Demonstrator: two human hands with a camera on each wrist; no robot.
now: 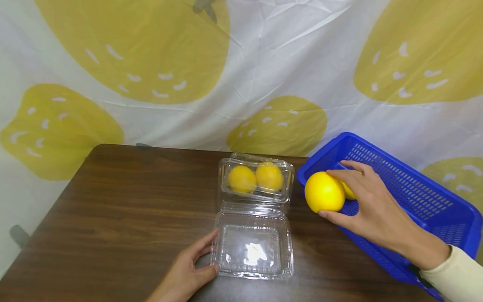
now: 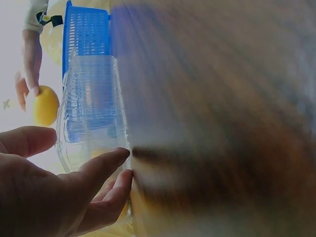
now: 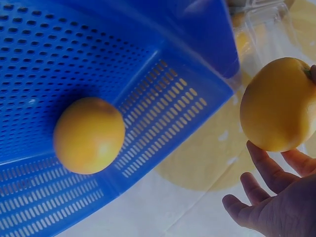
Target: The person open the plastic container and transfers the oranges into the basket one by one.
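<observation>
Between thumb and fingertips, my right hand (image 1: 371, 205) grips a yellow-skinned orange (image 1: 324, 192) above the basket's left edge. Under that hand, another orange (image 3: 89, 136) lies in the blue plastic basket (image 3: 163, 113). My left hand (image 1: 188, 264) touches the left side of a clear plastic clamshell box (image 1: 253, 243) with thumb and fingertips. In the left wrist view, the fingers (image 2: 106, 165) lie fairly straight against the box wall. The near half of the box holds nothing. Behind it, two oranges (image 1: 242, 179) show through clear plastic (image 1: 222, 167); whether this is the same box's other half is unclear.
A brown wooden table (image 1: 151, 201) carries everything, its back edge against a white cloth (image 1: 170, 121) with yellow fruit prints. The basket stands slanted along the right side of the table, close to the box.
</observation>
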